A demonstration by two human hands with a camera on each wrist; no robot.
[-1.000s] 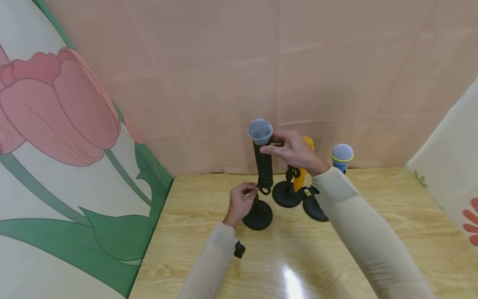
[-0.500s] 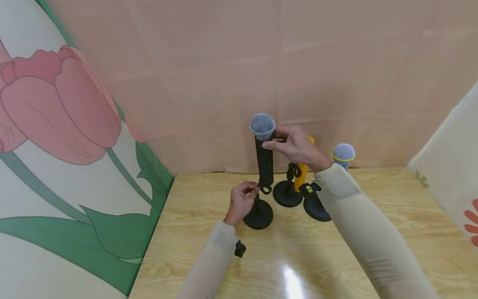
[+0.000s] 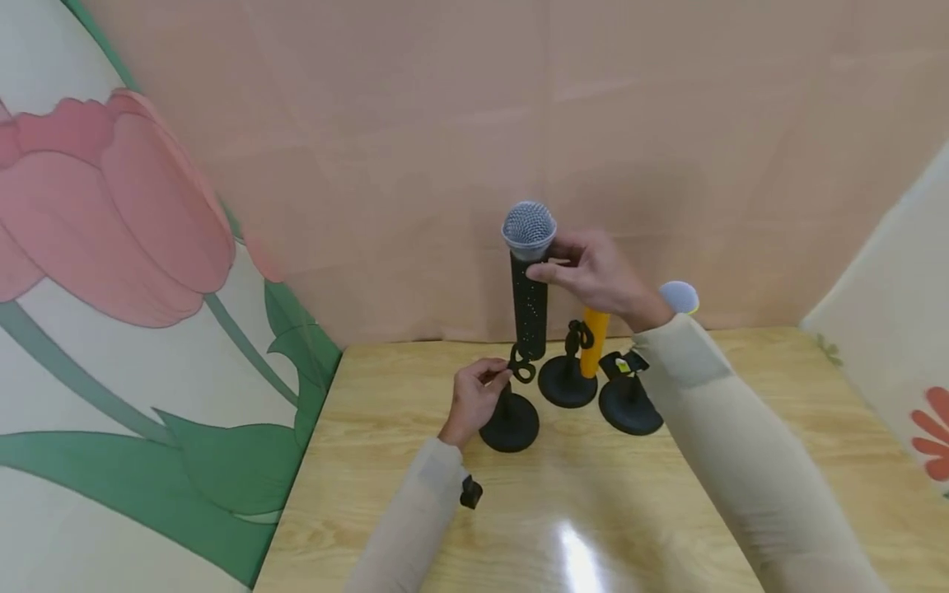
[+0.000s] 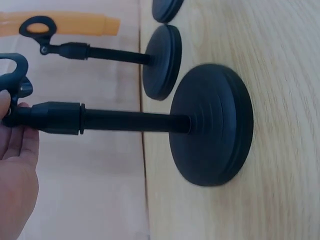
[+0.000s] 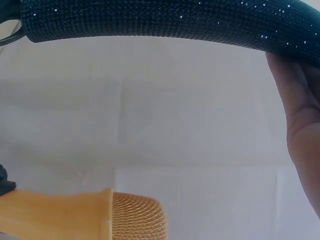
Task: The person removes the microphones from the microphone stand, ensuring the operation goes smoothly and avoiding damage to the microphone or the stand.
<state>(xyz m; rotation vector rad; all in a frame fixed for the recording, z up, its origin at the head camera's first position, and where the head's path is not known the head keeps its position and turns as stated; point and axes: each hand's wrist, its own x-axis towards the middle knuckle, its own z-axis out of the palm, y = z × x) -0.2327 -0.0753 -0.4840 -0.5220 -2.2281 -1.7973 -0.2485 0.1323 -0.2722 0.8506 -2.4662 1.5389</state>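
One black microphone with a silver mesh head is held upright in the air above the table, its lower end just over the ring clip of the nearest stand. It is pinched just below the head by the right hand, whose thumb and fingers are curled round the sparkling black shaft; in the right wrist view the same shaft is seen running across the top of the frame, with the palm against it at the right edge. The upper end of the stand's post is pinched by the left hand, with the fingers closed on the collar just below the clip; in the left wrist view the post and its round black base are shown resting on the wood, with the fingertips against the collar.

Just behind and to the right, a second stand is seen, and an orange microphone is seated in its clip, partly hidden by the right hand. A third stand is placed further right, near the right sleeve, and a pale mesh head with a yellow-green rim is visible behind the wrist. The table is backed by a pinkish curtain, and a tulip-printed panel is seen at the left.
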